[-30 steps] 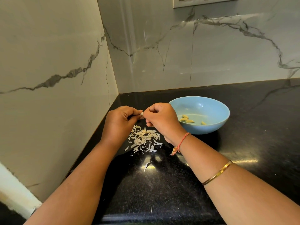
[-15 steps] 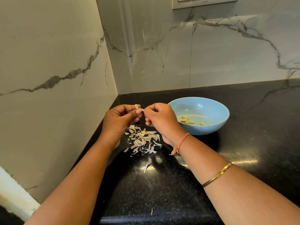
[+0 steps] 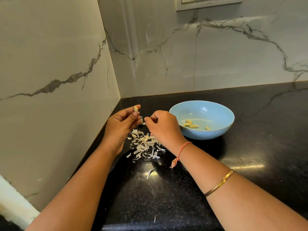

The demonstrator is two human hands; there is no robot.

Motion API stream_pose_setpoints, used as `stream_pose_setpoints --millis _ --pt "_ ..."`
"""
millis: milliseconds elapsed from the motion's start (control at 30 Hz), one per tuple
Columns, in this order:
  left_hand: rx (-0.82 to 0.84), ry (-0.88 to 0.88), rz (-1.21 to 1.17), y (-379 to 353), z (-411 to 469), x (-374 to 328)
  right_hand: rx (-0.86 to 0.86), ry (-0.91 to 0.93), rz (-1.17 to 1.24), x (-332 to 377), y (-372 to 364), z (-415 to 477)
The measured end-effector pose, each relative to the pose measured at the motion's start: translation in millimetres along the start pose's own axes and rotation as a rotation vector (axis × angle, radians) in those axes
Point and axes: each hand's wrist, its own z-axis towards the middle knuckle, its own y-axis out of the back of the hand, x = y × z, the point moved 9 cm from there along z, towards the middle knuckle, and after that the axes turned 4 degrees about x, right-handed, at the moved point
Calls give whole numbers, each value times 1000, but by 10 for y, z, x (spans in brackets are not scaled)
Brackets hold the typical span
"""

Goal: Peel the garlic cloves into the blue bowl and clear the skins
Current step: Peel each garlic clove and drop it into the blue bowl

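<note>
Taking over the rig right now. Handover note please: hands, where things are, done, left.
Left hand pinches a garlic clove at its fingertips, raised above the counter.
Right hand pinches a strip of skin just beside it.
Blue bowl sits right of the hands and holds four peeled cloves.
Skin pile lies on the black counter under the hands, with stray bits nearer the front.
Done: four cloves in the bowl.
Left: finish this clove, drop it in, clear the skins.

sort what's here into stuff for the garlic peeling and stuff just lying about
Job: pale garlic clove in left hand; skin scrap in right hand; round light-blue bowl; yellowish peeled cloves; papery skin heap.
Lying about: grey wall switch plate.
</note>
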Motion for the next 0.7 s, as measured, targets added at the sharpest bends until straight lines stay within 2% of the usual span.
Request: stream_pose_setpoints --millis 167,700 --pt "13 8 19 10 15 16 15 85 -76 44 7 10" --pt "33 14 92 -21 -7 -1 -88 137 -53 96 122 22"
